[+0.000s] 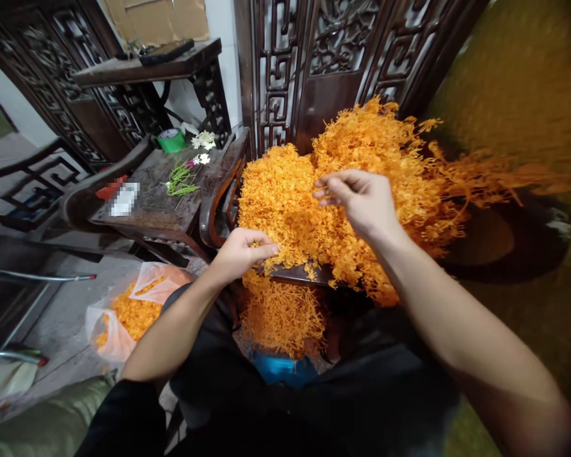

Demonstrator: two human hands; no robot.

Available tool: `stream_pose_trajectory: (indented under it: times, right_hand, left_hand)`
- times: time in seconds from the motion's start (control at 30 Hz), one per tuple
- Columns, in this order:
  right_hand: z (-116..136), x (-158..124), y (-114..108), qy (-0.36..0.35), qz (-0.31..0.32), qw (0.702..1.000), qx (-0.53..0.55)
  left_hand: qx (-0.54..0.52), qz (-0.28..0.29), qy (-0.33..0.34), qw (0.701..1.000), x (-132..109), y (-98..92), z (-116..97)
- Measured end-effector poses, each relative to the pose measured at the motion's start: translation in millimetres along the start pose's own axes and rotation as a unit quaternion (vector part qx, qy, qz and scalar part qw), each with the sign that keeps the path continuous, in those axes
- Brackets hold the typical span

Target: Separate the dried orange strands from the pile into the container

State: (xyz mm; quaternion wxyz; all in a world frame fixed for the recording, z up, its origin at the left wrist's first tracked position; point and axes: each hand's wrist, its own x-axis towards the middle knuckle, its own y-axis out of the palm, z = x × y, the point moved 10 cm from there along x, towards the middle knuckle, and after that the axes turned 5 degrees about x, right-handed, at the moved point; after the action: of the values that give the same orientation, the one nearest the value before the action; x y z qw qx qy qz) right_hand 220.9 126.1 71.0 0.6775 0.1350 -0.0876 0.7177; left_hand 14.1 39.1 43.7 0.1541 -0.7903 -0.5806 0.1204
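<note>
A large heap of small orange flower-like pieces (278, 190) covers the dark wooden seat before me. Leaning on its right side is a tall tangle of orange sprigs (366, 139) with thin stems trailing to the right. My left hand (245, 251) is at the heap's near left edge, thumb and index finger pressed together. Whatever may be between those fingertips is too small to make out. Over the middle of the heap, my right hand (364, 197) has its fingers curled in against the thumb; its fingertips are hard to see against the orange.
Between my legs, bare orange stems (283, 314) stick up above a blue container (283, 368). A plastic bag (117, 346) of orange pieces lies on the floor at left. On the wooden chair (155, 178) are green tape (171, 139) and green stems (181, 179).
</note>
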Motion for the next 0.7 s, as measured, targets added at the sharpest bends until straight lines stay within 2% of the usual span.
stream_pose_trajectory:
  times: [0.1,0.2,0.27,0.3,0.33,0.4,0.43,0.47,0.5,0.57,0.63,0.7]
  right_hand:
    - [-6,-26,26,0.02,0.149,0.987,-0.055]
    - [-9,-60,65,0.031,0.292,0.952,-0.082]
    - [-14,-69,80,0.046,0.34,0.936,-0.077]
    - [-18,-65,79,0.053,0.329,0.94,-0.071]
    - [-22,-55,70,0.059,0.285,0.955,-0.061]
    - [-29,-29,33,0.065,0.135,0.989,-0.017]
    - [-33,-20,14,0.067,0.066,0.995,0.013]
    - [-36,-14,-1,0.068,0.017,0.997,0.042]
    - [-40,-11,-9,0.073,0.0,0.995,0.061]
    - [-44,-14,-1,0.09,0.058,0.992,0.059]
    - [-45,-31,22,0.102,0.15,0.983,0.033]
    - [-42,-50,42,0.101,0.203,0.974,0.008]
  left_hand:
    - [0.04,0.039,0.001,0.998,2,8.1,0]
    - [0.079,0.078,0.01,0.994,3,22.8,-2]
    - [0.09,0.093,0.009,0.992,2,30.6,-4]
    - [0.087,0.091,0.005,0.992,2,31.8,-4]
    - [0.078,0.087,0.0,0.993,2,32.1,-4]
    - [0.055,0.081,-0.014,0.995,1,31.7,-2]
    - [0.044,0.077,-0.023,0.996,0,31.3,0]
    - [0.036,0.073,-0.032,0.996,0,30.8,4]
    - [0.031,0.062,-0.041,0.997,1,29.1,7]
    - [0.01,0.015,-0.055,0.998,4,21.2,15]
    - [-0.028,-0.032,-0.06,0.997,7,13.6,21]
    - [-0.056,-0.064,-0.055,0.995,10,9.6,23]
